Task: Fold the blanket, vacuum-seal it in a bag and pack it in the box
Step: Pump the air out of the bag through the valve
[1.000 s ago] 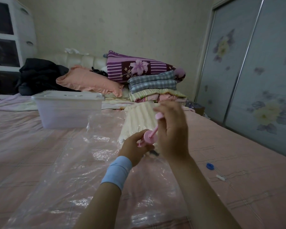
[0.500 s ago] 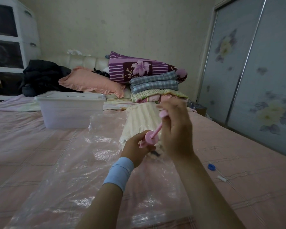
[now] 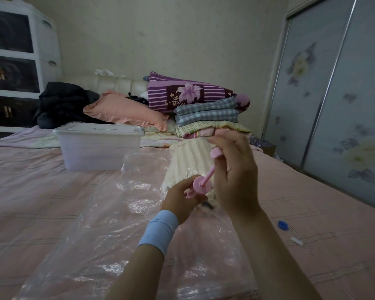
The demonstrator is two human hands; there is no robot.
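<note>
A clear vacuum bag (image 3: 126,230) lies across the pink bed, and the folded cream striped blanket (image 3: 186,163) sits inside its far end. A pink hand pump (image 3: 201,185) stands on the bag near the blanket. My left hand (image 3: 182,199), with a blue wristband, grips the pump's barrel. My right hand (image 3: 234,167) is closed on the pump's plunger handle, with the thin rod drawn out. The clear lidded storage box (image 3: 100,148) rests on the bed to the left, behind the bag.
A blue valve cap (image 3: 283,225) and a small white clip (image 3: 297,241) lie on the bed at the right. Pillows and folded bedding (image 3: 206,113) pile at the headboard. A white drawer unit (image 3: 20,61) stands at the left, sliding wardrobe doors (image 3: 333,105) at the right.
My right hand has lifted the plunger handle a little higher, so more of the rod shows. My left hand stays on the barrel. The view has shifted slightly.
</note>
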